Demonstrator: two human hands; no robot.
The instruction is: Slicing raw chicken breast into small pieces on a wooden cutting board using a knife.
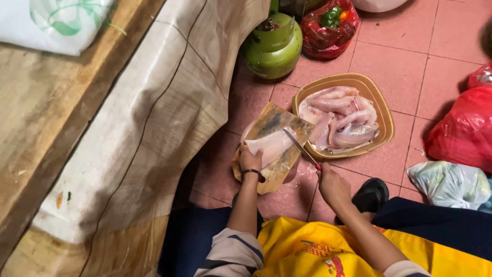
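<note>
Head cam looking straight down: the left hand is pressed flat on a pale fish fillet, fingers spread over its near end, pinning it to a wooden board that sits on the pink tiled floor. The right hand has its grip wrapped tight around the handle of a knife, blade angled up and left so the tip sits on the fillet just right of the left hand. Right past the knife, touching the board's far edge, there's a tan bowl piled with more fillets. Farther out beyond the board is a green gas cylinder, with a red bag of peppers beside it. Off to the right of the knife hand sit another red bag and a clear bag of greens, well apart from the board.
</note>
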